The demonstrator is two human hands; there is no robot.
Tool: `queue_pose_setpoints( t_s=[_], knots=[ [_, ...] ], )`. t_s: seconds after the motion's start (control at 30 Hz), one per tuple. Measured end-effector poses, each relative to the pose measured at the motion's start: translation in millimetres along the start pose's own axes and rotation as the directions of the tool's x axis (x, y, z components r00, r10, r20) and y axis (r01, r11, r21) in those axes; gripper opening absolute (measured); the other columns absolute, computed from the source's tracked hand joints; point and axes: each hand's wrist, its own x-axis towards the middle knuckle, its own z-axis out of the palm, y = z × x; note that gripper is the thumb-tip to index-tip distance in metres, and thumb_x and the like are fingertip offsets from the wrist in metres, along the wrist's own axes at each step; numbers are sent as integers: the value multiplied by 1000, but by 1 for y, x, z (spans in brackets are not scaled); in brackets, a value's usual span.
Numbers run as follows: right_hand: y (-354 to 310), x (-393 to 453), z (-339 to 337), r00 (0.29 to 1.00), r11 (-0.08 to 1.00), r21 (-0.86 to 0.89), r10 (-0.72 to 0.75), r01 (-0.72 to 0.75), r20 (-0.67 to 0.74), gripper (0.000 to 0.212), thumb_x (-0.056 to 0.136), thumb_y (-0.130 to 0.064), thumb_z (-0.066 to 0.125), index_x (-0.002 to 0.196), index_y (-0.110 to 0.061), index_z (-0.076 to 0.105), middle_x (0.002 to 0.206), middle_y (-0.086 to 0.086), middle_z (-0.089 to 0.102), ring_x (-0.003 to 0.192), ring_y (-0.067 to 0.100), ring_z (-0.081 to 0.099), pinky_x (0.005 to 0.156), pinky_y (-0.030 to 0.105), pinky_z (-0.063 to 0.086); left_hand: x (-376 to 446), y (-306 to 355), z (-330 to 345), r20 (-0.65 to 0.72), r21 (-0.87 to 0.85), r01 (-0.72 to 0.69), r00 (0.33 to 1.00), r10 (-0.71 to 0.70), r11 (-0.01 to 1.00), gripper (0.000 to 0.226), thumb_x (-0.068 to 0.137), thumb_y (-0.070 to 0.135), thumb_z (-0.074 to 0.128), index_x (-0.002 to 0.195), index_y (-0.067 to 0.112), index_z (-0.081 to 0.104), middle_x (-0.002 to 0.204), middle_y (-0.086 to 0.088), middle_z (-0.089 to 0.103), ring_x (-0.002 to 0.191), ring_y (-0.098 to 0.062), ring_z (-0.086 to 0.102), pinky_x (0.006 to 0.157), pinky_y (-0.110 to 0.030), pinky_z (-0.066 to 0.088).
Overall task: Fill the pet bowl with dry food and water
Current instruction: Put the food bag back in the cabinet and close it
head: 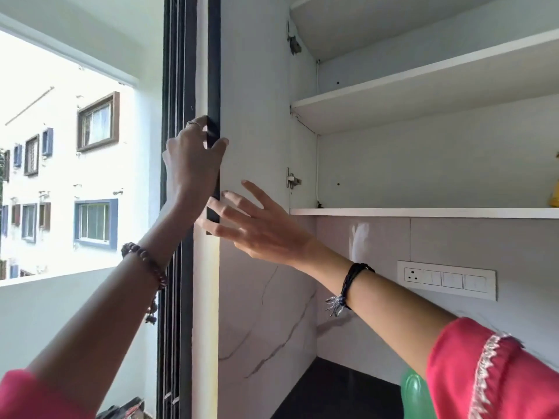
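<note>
Two hands are up at an overhead cabinet, and neither holds food or a bowl. The left hand [193, 152] curls its fingers and thumb round the black handle strip [213, 164] on the edge of the open cabinet door [254, 116]: a closed grip on that strip. The right hand [257, 225] is spread wide, fingers straight, its fingertips at the lower end of the same strip and holding nothing.

No pet bowl, dry food or water shows anywhere here, so I judge the task barely begun, with the search for supplies under way. Only a sliver of something yellow [555, 195] sits at the far right of the bottom shelf [423, 212]; I cannot tell what it is.

Risks, as I judge them: the door could swing back towards the person's head if it is let go carelessly, and the right fingers near the door edge could be pinched. Reaching high could also tip something unseen off a shelf.

Count: three shelves in view, two door hinges [292, 179], one switch panel [447, 279], one bracelet on each wrist, and one green object [414, 394] low down, unclear.
</note>
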Motion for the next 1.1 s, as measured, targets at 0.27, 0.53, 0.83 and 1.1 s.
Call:
queue_pose_setpoints(
  t_s=[0.27, 0.53, 0.83, 1.1],
  knots=[
    [42, -78, -41, 994, 995, -63, 71, -77, -85, 34, 82, -23, 64, 111, -20, 46, 123, 10, 39, 102, 25, 46, 98, 45, 42, -42, 52, 51, 109, -264, -114, 983, 147, 958, 61, 82, 29, 61, 139, 25, 40, 120, -6, 66, 105, -23, 64, 93, -33, 50],
    [92, -171, -93, 983, 988, -80, 144, -135, 112, 15, 95, -20, 50, 105, -10, 46, 117, 14, 39, 97, 31, 51, 98, 42, 44, -68, 128, 130, 213, -280, -277, 916, 341, 919, 72, 86, 19, 54, 148, 20, 16, 139, -8, 49, 102, -33, 59, 79, -36, 44],
    [128, -233, -115, 948, 957, -282, 155, -74, 279, 13, 88, -20, 55, 85, -14, 66, 103, 9, 69, 82, 28, 65, 80, 41, 53, -80, 156, 225, 253, -521, -303, 838, 483, 798, 77, 81, 14, 62, 147, 19, 22, 156, 3, 18, 126, -20, 48, 96, -33, 44],
    [151, -296, -103, 899, 908, -409, 251, -90, 358, 21, 90, -28, 52, 99, -19, 68, 115, 4, 68, 87, 25, 65, 77, 40, 51, -76, 160, 278, 375, -512, -396, 695, 613, 762, 81, 85, 31, 63, 149, 19, 15, 158, 3, 8, 144, -13, 11, 115, -38, 26]
  ],
)
